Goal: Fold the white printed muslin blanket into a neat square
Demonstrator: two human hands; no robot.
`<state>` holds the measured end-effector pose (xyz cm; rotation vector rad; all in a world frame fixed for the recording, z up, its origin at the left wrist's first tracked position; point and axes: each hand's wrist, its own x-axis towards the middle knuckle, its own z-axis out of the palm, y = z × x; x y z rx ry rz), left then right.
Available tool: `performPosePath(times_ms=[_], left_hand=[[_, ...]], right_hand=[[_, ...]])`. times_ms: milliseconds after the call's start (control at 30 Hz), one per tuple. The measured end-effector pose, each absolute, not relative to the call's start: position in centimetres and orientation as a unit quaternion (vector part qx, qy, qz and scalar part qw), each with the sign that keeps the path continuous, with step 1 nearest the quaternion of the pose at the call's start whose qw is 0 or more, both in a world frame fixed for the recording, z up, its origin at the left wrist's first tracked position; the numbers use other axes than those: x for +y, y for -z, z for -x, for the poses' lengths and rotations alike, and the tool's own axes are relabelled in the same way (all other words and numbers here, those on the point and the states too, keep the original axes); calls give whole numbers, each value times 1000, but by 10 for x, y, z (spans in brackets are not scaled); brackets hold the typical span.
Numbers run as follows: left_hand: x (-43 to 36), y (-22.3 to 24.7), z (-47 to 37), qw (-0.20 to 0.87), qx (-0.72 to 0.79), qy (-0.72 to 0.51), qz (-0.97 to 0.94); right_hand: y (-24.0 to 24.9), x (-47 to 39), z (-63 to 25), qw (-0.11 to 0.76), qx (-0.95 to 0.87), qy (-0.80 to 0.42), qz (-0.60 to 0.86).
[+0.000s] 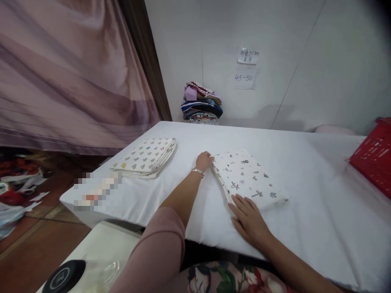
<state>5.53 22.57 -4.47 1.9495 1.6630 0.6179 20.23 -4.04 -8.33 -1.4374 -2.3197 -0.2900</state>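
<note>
A white cloth (247, 175) with small dark plant-like prints lies folded in layers on the white-covered table (189, 203). At its far left corner, my left hand (204, 162) has its fingers closed on the edge, and a bracelet circles that wrist. Flat on the near corner rests my right hand (249, 217), fingers stretched out and touching the fabric. To the left sits another folded cloth (145, 156), white with grey mouse-head shapes, apart from both hands.
Against the wall is a stack of folded fabrics (202, 106). A red basket (374, 156) stands at the right edge. A pink curtain (76, 73) hangs at left. Paper notes (248, 55) are on the wall. A white surface with a black round object (64, 276) is at lower left.
</note>
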Motion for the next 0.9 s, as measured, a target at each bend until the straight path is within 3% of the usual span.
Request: performPosePath(times_ms=[200, 333, 600, 900], left_hand=[[199, 43, -48, 174, 471, -320, -803], [185, 46, -38, 152, 331, -259, -895], [174, 46, -31, 58, 201, -191, -959], [166, 45, -37, 37, 206, -144, -967]], right_hand=[[85, -41, -202, 185, -829, 97, 519], [87, -41, -202, 186, -826, 98, 523], [87, -41, -203, 187, -824, 108, 523], [88, -41, -204, 187, -827, 88, 523]])
